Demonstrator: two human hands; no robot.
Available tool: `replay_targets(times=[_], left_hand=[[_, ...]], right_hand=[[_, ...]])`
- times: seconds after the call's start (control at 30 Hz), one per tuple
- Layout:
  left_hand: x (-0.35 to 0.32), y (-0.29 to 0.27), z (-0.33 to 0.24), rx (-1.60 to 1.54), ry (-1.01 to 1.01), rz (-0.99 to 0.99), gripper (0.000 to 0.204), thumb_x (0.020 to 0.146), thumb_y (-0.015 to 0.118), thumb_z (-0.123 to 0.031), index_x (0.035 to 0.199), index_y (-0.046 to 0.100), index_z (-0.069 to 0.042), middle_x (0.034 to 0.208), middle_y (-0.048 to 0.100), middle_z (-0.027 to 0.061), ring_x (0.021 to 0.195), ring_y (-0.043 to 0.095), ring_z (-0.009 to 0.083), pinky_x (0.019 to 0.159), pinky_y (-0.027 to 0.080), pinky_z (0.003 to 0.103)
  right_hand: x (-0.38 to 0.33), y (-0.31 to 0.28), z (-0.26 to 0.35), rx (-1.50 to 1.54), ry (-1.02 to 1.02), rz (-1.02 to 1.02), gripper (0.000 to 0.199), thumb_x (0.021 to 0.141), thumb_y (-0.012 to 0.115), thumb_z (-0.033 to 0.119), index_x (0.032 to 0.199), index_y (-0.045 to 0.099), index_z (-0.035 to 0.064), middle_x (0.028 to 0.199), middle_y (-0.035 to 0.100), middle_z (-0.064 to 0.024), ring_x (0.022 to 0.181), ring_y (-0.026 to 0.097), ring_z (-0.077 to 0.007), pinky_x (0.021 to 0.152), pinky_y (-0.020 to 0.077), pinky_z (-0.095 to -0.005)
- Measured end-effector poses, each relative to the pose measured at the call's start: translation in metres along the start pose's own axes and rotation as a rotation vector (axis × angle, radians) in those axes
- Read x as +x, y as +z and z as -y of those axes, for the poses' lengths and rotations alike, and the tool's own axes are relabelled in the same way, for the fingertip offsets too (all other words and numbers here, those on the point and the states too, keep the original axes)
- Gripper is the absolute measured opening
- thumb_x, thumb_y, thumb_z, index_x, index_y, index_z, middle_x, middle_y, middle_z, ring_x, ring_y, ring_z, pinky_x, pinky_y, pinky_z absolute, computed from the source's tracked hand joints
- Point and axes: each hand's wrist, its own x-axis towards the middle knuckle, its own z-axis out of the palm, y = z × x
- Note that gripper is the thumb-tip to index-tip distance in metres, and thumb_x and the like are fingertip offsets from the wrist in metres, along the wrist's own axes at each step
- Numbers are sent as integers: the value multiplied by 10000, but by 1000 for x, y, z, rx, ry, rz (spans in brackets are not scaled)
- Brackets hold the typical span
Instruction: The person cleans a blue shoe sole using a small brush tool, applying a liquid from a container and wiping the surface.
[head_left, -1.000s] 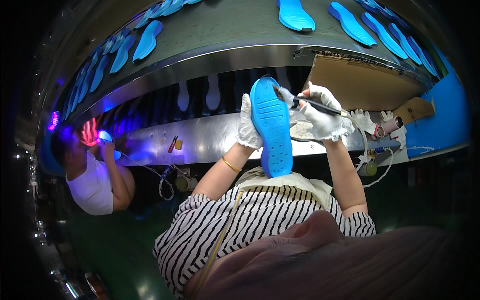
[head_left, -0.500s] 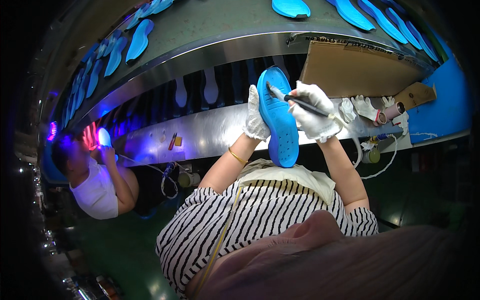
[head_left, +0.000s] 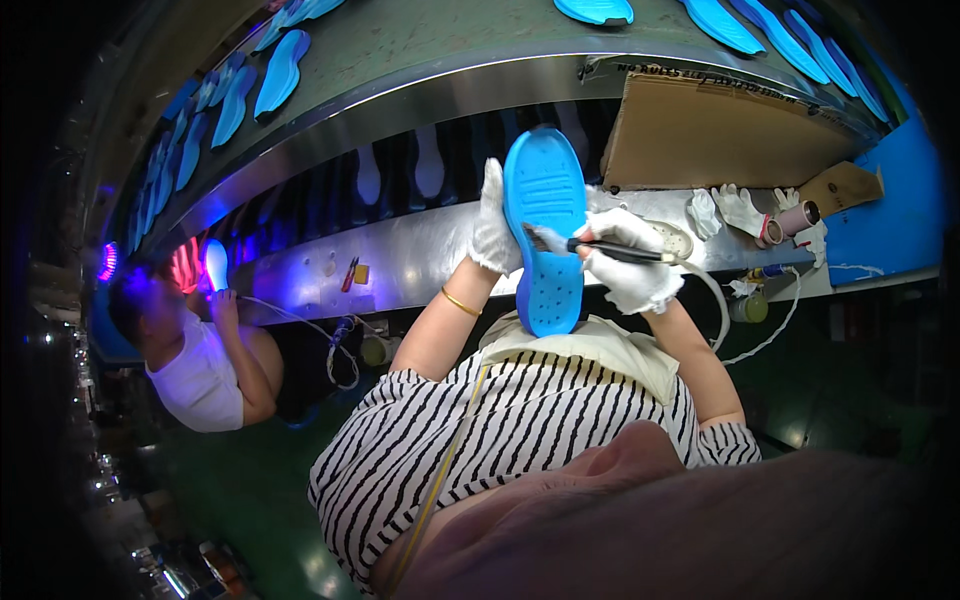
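Observation:
A blue shoe sole stands almost upright before me, its inner face turned up and its lower end close to my apron. My left hand, in a white knit glove, grips it along the left edge; part of the fingers is hidden behind it. In my right hand, also gloved, is a brush with a dark handle and a pale hose running from its end. The bristles touch the sole near its middle, above the small holes of the lower part.
More blue soles lie on the conveyor belt beyond the metal bench. A cardboard sheet leans at the right, near loose white gloves and a cup. At the left a co-worker holds a lit sole.
The brush has moved from the sole's upper part down to its middle, toward me. The sole has shifted slightly left. Soles on the belt have drifted a little.

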Motion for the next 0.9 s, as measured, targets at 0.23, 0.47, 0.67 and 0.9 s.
replay_targets(times=[0.23, 0.47, 0.67, 0.9], left_hand=[[-20, -12, 33, 377, -12, -146, 952, 778, 358, -792, 1356, 379, -36, 1209, 561, 171, 1043, 604, 291, 912, 518, 422], [15, -2, 19, 44, 152, -10, 1168, 618, 374, -910, 1359, 378, -8, 1234, 556, 180, 1076, 576, 325, 937, 490, 450], [33, 1, 2, -180, 281, 213, 1199, 577, 405, -924, 1337, 410, 4, 1208, 581, 162, 1074, 571, 342, 975, 448, 482], [39, 5, -19, -69, 462, 316, 1211, 570, 468, -899, 1350, 384, 23, 1272, 527, 192, 1106, 566, 362, 1062, 376, 503]], right_hand=[[-8, -6, -10, -163, 31, -103, 132, 777, 706, 24, 893, 646, 8, 831, 652, -61, 723, 628, -102, 671, 515, -248], [15, -1, -10, -120, -255, -120, 113, 794, 703, 8, 891, 645, 17, 843, 653, -63, 771, 632, -116, 709, 520, -254], [16, -1, 16, -79, -362, 108, 171, 705, 733, -58, 830, 643, 17, 866, 668, -95, 797, 656, -179, 734, 540, -308], [12, 3, 12, -302, -472, -34, 142, 741, 719, -27, 852, 647, 26, 875, 664, -98, 766, 646, -147, 685, 528, -273]])
